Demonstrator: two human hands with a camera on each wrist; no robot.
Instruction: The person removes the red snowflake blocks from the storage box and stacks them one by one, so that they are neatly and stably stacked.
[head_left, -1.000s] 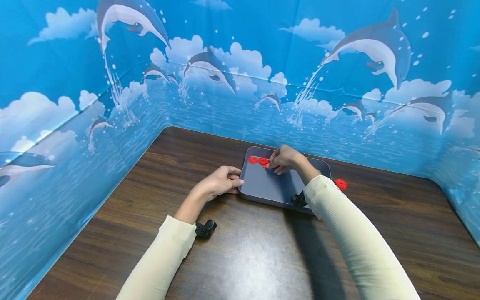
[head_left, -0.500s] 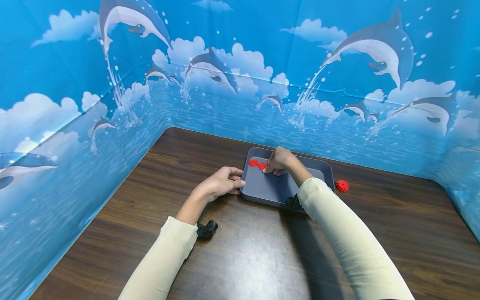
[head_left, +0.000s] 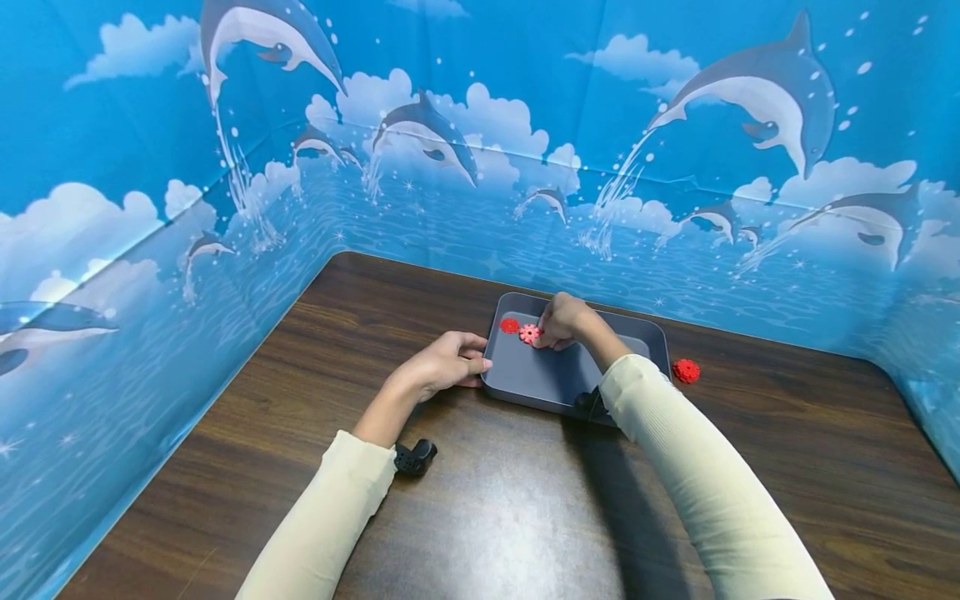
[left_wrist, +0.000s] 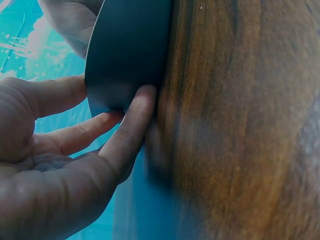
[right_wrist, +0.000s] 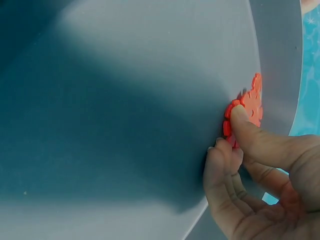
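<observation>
A dark grey rectangular tray (head_left: 525,375) lies on the wooden table. My left hand (head_left: 448,362) touches its left side, thumb and fingers resting against the outer wall (left_wrist: 125,55) near the corner. Inside the tray, my right hand (head_left: 562,321) pinches a red notched plastic disc (head_left: 529,335), one of the interlocking kind. In the right wrist view the thumb lies on that disc (right_wrist: 252,106), close to the tray's wall (right_wrist: 280,60). Left of it a second red disc (head_left: 509,325) lies on the tray floor. Fingers partly cover the pinched disc.
Just outside the tray's right side, more red notched plastic (head_left: 686,371) lies on the table (head_left: 465,517); whether it is one disc or several I cannot tell. A blue dolphin-print cloth (head_left: 450,208) hangs behind the table and along its sides.
The pinched disc has tipped so that its face shows brighter, and it stands more plainly beside the disc to its left. My right hand has shifted slightly; the left stays at the tray.
</observation>
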